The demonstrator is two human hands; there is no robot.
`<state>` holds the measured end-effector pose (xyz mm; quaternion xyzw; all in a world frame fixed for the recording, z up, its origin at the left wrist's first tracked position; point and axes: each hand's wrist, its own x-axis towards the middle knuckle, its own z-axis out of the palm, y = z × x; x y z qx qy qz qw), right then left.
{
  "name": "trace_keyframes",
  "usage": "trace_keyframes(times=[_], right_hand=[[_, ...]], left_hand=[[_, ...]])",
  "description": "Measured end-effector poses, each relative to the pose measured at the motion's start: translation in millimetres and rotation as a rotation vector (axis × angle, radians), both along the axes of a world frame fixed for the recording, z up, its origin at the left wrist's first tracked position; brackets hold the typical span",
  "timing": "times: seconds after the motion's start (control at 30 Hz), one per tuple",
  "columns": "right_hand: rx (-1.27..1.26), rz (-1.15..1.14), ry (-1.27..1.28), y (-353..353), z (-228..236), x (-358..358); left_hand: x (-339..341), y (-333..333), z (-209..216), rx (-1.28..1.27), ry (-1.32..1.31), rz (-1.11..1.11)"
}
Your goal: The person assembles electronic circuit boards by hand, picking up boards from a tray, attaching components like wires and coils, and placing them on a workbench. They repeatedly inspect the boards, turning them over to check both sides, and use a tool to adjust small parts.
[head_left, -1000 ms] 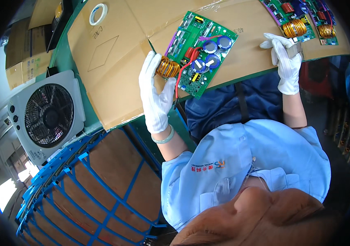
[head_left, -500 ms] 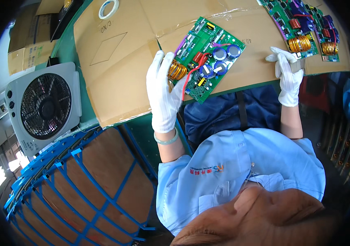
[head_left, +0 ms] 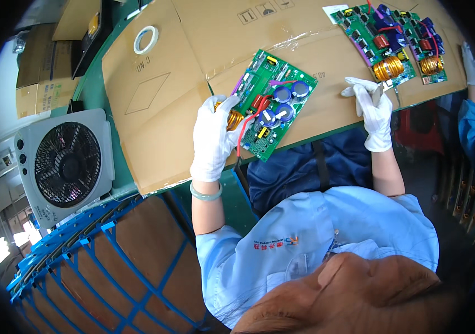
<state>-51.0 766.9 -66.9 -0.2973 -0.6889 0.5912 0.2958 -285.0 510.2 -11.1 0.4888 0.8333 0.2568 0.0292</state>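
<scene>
My left hand (head_left: 213, 139), in a white glove, is closed around the left edge of a green circuit board (head_left: 288, 100), by its copper-wound coil (head_left: 234, 119). The board lies tilted over the cardboard near its front edge, with blue round capacitors (head_left: 283, 94) and a red wire (head_left: 242, 135) looping toward my glove. My right hand (head_left: 376, 119), also gloved in white, hovers to the right of this board. Its fingers are drawn together around a small greyish thing (head_left: 378, 94) that I cannot make out.
Two similar circuit boards (head_left: 368, 42) (head_left: 425, 47) lie at the far right of the cardboard sheet (head_left: 187, 50). A tape roll (head_left: 146, 40) rests at the far left. Beside the table stands a grey box fan (head_left: 67, 164). Another person's gloved hand (head_left: 471, 65) shows at the right edge.
The view has shifted, showing more of the far boards and another person's hand at right. My left hand still grips the board; my right hand stays near the cardboard's front edge.
</scene>
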Motion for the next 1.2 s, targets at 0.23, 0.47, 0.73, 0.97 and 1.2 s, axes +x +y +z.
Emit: trace_keyframes(times=[0.23,0.47,0.73,0.97,1.2], right_hand=[[-0.052,0.052,0.009,-0.3,7.2,-4.0],[0.354,0.245,-0.112,-13.4,27.7,-20.9],[0.314,0.25,-0.149,-8.5,11.6,-26.0],[0.344,0.245,-0.117,-12.5,14.0,-26.8],[0.37,0.236,-0.094,-13.6,12.4,-26.6]], left_hand=[[-8.7,-4.8,-7.2,0.345,-0.84,0.337],[2.1,-25.6,-44.9,0.972,-1.808,0.574],[10.9,-39.8,-64.3,0.749,-1.52,0.413],[11.3,-39.0,-66.2,0.73,-1.484,0.401],[8.0,-35.9,-66.1,0.726,-1.511,0.401]])
